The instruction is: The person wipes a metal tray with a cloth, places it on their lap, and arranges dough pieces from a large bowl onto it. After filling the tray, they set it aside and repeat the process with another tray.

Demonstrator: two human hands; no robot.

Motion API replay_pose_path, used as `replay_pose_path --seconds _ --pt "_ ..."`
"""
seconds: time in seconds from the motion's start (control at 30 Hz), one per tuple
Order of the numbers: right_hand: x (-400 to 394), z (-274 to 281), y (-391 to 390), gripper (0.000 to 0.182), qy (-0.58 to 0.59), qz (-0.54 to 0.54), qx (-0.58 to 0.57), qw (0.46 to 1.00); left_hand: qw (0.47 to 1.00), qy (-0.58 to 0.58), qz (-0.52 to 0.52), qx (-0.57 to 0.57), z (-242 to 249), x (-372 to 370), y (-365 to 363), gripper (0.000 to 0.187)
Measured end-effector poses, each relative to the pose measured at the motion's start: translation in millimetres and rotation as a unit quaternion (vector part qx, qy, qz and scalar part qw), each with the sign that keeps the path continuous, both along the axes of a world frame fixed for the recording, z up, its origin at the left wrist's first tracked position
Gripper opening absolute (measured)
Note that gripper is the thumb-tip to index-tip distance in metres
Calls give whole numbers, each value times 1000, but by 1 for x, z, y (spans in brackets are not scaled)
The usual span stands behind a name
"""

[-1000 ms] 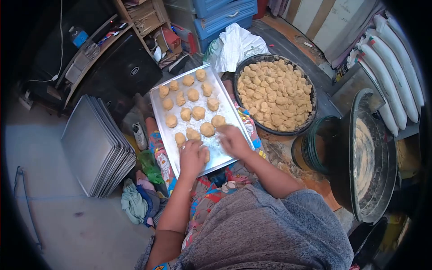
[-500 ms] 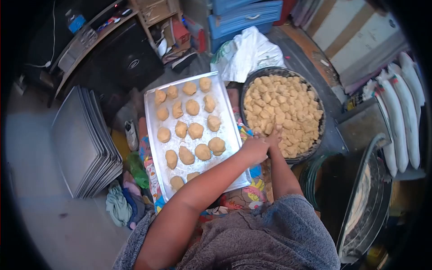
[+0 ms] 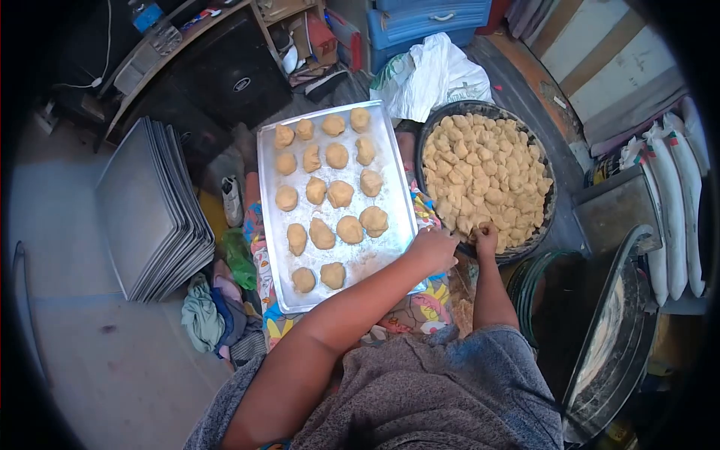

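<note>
R hand (image 3: 486,237) curled by dough (image 3: 487,165); tray (image 3: 401,210) on lap (image 3: 430,307); cluttered flr (image 3: 82,367)

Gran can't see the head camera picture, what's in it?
A person's bare right hand is at the near edge of a round black tub heaped with tan dough lumps, bare left hand close by. A rectangular silver metal tray of tan dough balls lies across the legs.

Counted 18 dough balls (image 3: 340,193) on one metal tray (image 3: 379,253), so four rows of four plus a row of two. There's also one round tub (image 3: 523,251) with way too many dough pieces (image 3: 484,172) to count, two bare hands (image 3: 486,236), and one stack of trays (image 3: 142,214) too tight to tally.
</note>
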State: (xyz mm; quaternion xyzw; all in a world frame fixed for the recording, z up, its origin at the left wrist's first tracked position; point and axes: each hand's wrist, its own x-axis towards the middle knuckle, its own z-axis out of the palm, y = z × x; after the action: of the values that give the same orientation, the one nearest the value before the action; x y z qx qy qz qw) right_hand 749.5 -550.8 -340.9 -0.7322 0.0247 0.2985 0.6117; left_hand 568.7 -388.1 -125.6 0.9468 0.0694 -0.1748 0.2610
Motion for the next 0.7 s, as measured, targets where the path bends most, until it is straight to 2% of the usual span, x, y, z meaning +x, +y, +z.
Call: replay_pose_path --seconds 0.07,0.1,0.13,0.17,0.3,0.37,0.4,0.47,0.5,0.57,0.6,0.63,0.67,0.7 --pt "1 -3 1 49 9 -3 22 1000 999 -37 5 -1 0 -4 -3 43" --pt "5 -22 3 55 -115 6 -75 990 998 -59 23 -21 3 -7 -2 41" --pt "2 -14 10 60 -234 14 -173 957 995 -80 40 -42 4 -10 -1 39" --pt "-1 -4 13 69 -312 29 -219 924 991 -113 55 -45 3 -15 -1 35" --pt "8 -29 23 58 -309 -24 -235 921 984 -145 68 -78 2 -26 8 32" --pt "21 -34 12 36 -242 70 -243 937 973 -178 89 -120 8 -35 14 37" --pt "11 -8 19 36 -243 73 -240 937 973 -178 93 -117 6 -41 16 37" --pt "-14 71 36 14 -165 -86 -148 971 949 -243 136 -146 0 -48 22 40" --pt "-8 50 31 14 -271 -68 -99 955 948 -245 142 -145 0 -51 24 40" --pt "-44 106 41 23 -115 -82 144 979 900 -203 249 -295 -2 -60 24 40" --pt "-78 153 51 26 -64 -72 245 965 899 -201 251 -297 -2 -67 23 40" --pt "-111 184 62 30 -13 -64 344 937 816 -188 342 -426 0 -77 22 40" --pt "-136 184 64 30 -16 -36 373 927 708 -169 422 -541 2 -87 21 40" --pt "-162 196 67 29 -19 41 332 942 659 -156 438 -591 -1 -97 23 40"
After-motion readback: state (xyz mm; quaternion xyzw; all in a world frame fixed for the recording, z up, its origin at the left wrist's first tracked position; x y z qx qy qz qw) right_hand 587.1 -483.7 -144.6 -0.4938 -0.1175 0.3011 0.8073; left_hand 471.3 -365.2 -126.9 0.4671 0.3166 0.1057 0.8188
